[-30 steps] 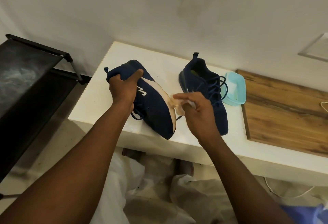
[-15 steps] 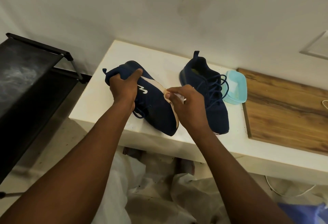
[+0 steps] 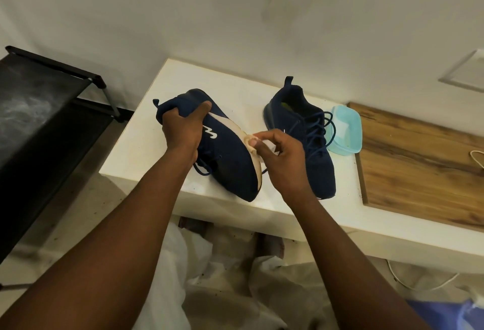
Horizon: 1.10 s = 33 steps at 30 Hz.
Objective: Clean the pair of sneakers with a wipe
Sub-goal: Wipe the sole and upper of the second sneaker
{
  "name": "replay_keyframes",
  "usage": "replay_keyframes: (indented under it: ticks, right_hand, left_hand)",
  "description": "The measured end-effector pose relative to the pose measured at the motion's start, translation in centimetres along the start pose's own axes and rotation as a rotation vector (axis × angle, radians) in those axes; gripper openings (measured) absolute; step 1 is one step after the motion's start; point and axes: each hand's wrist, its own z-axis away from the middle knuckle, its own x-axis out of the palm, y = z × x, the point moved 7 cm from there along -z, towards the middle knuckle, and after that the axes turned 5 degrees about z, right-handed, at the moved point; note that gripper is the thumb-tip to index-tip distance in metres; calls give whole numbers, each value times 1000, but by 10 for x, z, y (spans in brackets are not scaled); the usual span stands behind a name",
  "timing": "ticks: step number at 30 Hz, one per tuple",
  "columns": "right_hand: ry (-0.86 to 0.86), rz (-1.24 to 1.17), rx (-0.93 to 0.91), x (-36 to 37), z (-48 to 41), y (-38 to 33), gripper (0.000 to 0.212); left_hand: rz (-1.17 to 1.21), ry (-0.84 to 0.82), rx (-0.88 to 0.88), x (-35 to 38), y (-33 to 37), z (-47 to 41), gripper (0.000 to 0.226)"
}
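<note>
My left hand (image 3: 183,130) grips a tilted navy sneaker (image 3: 225,154) at its heel. My right hand (image 3: 285,157) pinches a wipe (image 3: 255,143) against that sneaker's pale sole

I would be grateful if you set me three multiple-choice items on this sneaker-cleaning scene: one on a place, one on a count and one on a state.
1. Where does the pale turquoise plastic container stand?
A. on the black rack
B. on the floor
C. on the white table, next to the upright navy mesh sneaker

2. How many navy sneakers show?
A. two
B. one
C. three

3. What does the left hand do?
A. lies flat on the table
B. grips the heel of the tilted navy sneaker
C. hangs empty at the person's side

Answers:
1 C: the container sits by that sneaker's laces.
2 A: one is tilted in hand and one stands on the table.
3 B: its fingers curl round the heel, while the right hand pinches the crumpled white wipe at the pale sole.
</note>
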Motion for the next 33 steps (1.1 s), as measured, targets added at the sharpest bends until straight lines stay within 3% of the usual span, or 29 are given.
replay_keyframes:
  ticks: [10,15,19,26,33]
  right_hand:
    - [-252,216,78,-21,40,19,4]
    - [-50,293,-59,-10,19,-10,10]
    - [61,291,-115,2,0,-25,3]
    - [-99,406,-134,-17,35,-7,8]
    - [73,425,-102,-24,7,-9,12]
  left_hand:
    - [7,13,-7,-2,1,-1,24]
    - [-3,13,-9,-1,0,0,25]
    - [0,7,-3,2,2,4,25]
    - [-12,21,-12,1,2,5,21]
    - [-205,-168,-112,10,14,22,30]
